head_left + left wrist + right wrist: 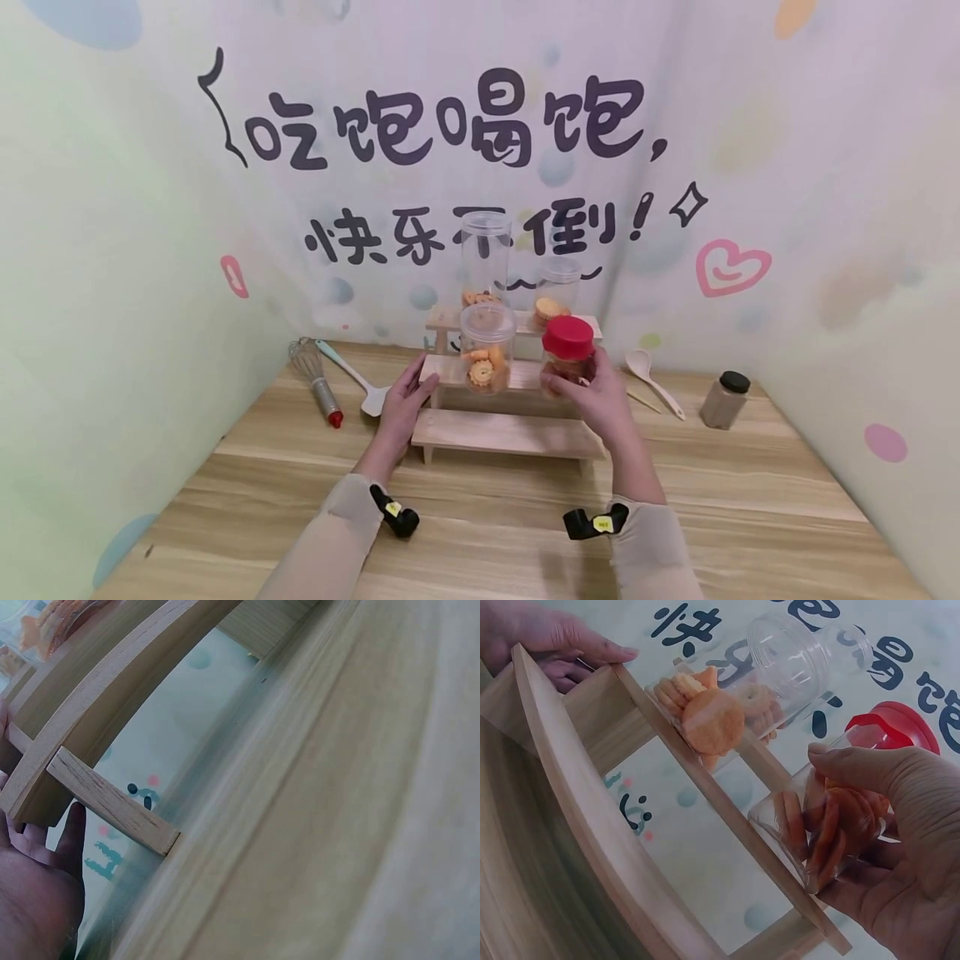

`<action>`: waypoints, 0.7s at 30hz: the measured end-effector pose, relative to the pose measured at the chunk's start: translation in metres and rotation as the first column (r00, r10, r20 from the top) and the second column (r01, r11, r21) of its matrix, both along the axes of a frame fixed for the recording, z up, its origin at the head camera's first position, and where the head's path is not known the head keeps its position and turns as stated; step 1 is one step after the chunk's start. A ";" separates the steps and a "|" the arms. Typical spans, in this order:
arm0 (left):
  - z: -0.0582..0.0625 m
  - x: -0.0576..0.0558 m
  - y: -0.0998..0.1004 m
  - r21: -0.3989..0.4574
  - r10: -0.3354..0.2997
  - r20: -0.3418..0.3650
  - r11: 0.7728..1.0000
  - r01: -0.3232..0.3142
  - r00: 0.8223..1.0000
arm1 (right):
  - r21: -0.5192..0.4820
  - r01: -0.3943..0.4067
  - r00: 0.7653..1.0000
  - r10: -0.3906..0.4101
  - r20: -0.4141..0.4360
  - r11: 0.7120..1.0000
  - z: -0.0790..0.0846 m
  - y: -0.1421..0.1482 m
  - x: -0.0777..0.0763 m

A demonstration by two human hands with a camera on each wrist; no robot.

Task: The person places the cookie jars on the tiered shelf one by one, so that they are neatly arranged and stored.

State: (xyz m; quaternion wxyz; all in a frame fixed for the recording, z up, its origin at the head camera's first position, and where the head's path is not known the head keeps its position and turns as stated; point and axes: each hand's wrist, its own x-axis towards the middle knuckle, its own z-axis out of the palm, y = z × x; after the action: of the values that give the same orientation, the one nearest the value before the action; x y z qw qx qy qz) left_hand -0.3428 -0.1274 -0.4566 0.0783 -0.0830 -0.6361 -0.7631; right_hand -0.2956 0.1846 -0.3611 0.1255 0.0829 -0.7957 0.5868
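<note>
My right hand (pixel 602 398) grips a clear jar with a red lid (pixel 567 337), its thumb across the front. In the right wrist view this jar (pixel 832 817) holds several cookies and its base is at the middle shelf's edge. My left hand (pixel 403 408) holds the left end of the middle tier of a wooden three-tier rack (pixel 510 432); in the left wrist view its fingers go under the board. Left of the red-lidded jar, a clear-lidded cookie jar (pixel 487 354) stands on the same tier. A tall jar (pixel 485 258) and a shorter jar (pixel 557 292) stand on the top tier.
A whisk (pixel 318 387) and a white spatula (pixel 360 383) lie on the table left of the rack. To the right are a pale spoon (pixel 652 379) and a jar with a black lid (pixel 725 402). A printed curtain (pixel 480 50) hangs behind.
</note>
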 end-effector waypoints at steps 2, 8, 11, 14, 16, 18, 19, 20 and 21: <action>-0.001 0.000 0.000 0.006 -0.003 0.000 1.000 0.003 1.000 | -0.001 0.000 1.000 0.000 -0.001 1.000 -0.001 -0.001 -0.001; -0.002 -0.001 0.000 0.019 -0.006 -0.006 1.000 0.007 1.000 | -0.001 0.011 1.000 -0.011 0.019 1.000 -0.001 -0.005 0.000; -0.002 -0.001 0.000 0.023 -0.009 -0.006 1.000 0.009 1.000 | 0.004 0.024 0.999 -0.024 0.043 1.000 -0.001 -0.007 -0.001; 0.007 0.005 -0.001 0.011 -0.027 0.013 1.000 0.027 1.000 | 0.005 0.036 0.997 -0.036 0.070 0.999 -0.002 -0.009 -0.002; 0.009 0.005 -0.002 0.008 -0.039 0.024 0.999 0.039 0.999 | 0.002 0.041 0.996 -0.041 0.076 0.999 -0.003 -0.010 -0.002; 0.009 0.005 -0.003 0.010 -0.051 0.028 0.999 0.050 0.998 | 0.004 0.043 0.996 -0.043 0.073 0.999 -0.005 -0.011 -0.003; 0.005 0.002 -0.003 0.015 -0.051 0.025 0.999 0.051 0.998 | 0.005 0.043 0.997 -0.043 0.068 0.999 -0.006 -0.011 -0.004; 0.002 -0.001 -0.003 0.020 -0.050 0.021 0.999 0.050 0.999 | 0.006 0.041 0.997 -0.041 0.058 0.999 -0.007 -0.012 -0.004; 0.000 -0.002 -0.002 0.026 -0.049 0.016 0.998 0.048 0.999 | 0.006 0.039 0.998 -0.040 0.048 0.999 -0.008 -0.012 -0.005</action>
State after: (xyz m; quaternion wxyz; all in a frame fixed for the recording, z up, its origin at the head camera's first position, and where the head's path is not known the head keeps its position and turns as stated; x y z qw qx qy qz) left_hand -0.3443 -0.1298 -0.4564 0.0556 -0.0912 -0.6245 -0.7737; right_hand -0.3001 0.1728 -0.3688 0.1175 0.0532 -0.8015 0.5839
